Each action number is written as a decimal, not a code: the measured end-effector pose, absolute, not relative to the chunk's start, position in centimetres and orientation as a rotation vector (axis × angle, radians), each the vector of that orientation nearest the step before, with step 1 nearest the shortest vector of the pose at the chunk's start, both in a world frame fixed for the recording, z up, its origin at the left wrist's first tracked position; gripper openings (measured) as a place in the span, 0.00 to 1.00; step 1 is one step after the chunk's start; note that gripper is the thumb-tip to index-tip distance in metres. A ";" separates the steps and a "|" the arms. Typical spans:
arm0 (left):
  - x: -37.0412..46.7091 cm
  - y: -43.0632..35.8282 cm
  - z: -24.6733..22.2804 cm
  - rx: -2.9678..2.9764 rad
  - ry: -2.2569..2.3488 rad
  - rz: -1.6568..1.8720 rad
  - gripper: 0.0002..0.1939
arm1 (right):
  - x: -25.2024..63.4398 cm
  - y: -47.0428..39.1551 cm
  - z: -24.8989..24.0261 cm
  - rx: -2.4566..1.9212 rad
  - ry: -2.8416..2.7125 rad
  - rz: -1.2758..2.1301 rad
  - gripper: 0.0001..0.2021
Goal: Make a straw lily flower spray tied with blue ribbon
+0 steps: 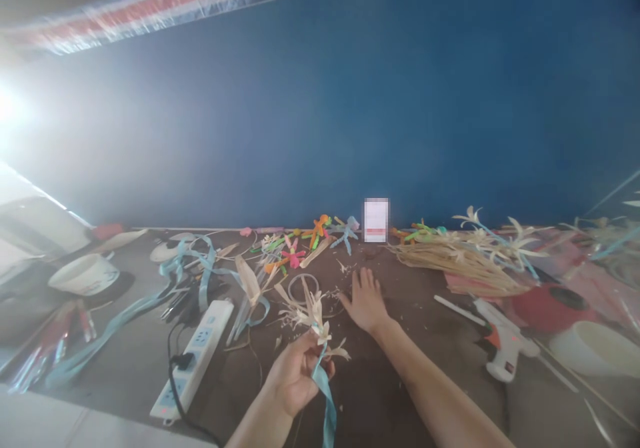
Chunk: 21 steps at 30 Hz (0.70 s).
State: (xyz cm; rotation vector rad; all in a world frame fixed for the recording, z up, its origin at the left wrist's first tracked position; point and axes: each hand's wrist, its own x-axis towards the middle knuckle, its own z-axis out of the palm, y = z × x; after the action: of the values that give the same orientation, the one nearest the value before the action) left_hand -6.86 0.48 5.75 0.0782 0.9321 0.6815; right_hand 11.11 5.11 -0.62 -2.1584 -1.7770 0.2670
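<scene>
In the lower middle of the head view my left hand (pixel 299 375) is closed around the stem of a dried-husk flower spray (pixel 315 311). Its pale petals stick up past the fingertips, and a light blue ribbon (pixel 325 395) hangs from the stem below them. My right hand (pixel 367 298) lies palm down on the dark table (pixel 370 395), fingers spread, with nothing held. Small pale flower scraps (pixel 333 295) lie beside its thumb. Just behind the flower spray sits a clear ring (pixel 303 288), maybe a tape roll.
At left are a white power strip (pixel 197 361) with a black plug, a long blue ribbon (pixel 120 321) and a white bowl (pixel 85 275). Colourful pipe-cleaner figures (pixel 320 231) line the back. To the right lie a straw bundle (pixel 450 265), a glue gun (pixel 505 341) and a white cup (pixel 595 348).
</scene>
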 end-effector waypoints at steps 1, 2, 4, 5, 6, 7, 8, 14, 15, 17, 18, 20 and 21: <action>-6.9 0.5 5.7 0.077 0.938 0.685 0.03 | 10.7 5.2 -0.5 -2.043 -1.887 0.290 0.31; -6.9 0.5 5.7 0.076 0.943 0.690 0.03 | 10.2 5.4 -0.3 -1.929 -1.979 0.307 0.28; -7.0 0.6 5.6 0.081 0.943 0.696 0.03 | 9.3 5.9 0.1 -1.792 -2.065 0.311 0.24; -7.1 0.6 5.5 0.086 0.941 0.698 0.02 | 8.9 6.4 0.3 -1.781 -2.063 0.300 0.23; -7.2 0.6 5.5 0.091 0.943 0.703 0.02 | 8.5 7.0 0.4 -1.798 -2.045 0.286 0.23; -7.3 0.6 5.5 0.097 0.949 0.707 0.02 | 8.2 7.7 0.6 -1.819 -2.027 0.275 0.24; -7.4 0.6 5.5 0.102 0.956 0.715 0.02 | 7.8 8.5 0.7 -1.828 -2.024 0.270 0.25; -7.8 0.0 5.9 0.137 0.946 0.687 0.03 | 5.1 12.5 1.4 -1.765 -2.125 0.256 0.27; -7.9 -0.1 5.9 0.149 0.945 0.685 0.04 | 4.8 12.6 1.5 -1.768 -2.127 0.250 0.27; -8.2 -0.2 6.0 0.169 0.959 0.692 0.04 | 4.7 12.6 1.5 -1.804 -2.104 0.228 0.24; -8.3 -0.2 5.9 0.168 0.974 0.696 0.04 | 4.9 12.4 1.5 -1.833 -2.081 0.214 0.23; -8.5 -0.1 5.8 0.152 1.009 0.706 0.04 | 5.6 11.9 1.5 -1.896 -2.028 0.185 0.21; -8.6 -0.1 5.7 0.142 1.020 0.706 0.05 | 6.0 11.6 1.5 -1.921 -2.007 0.172 0.21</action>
State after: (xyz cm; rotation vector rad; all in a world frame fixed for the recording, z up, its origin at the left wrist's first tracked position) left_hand -8.55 -0.07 5.72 0.1416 1.0200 0.7065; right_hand 5.98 11.61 1.46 -1.9212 -2.0070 0.1723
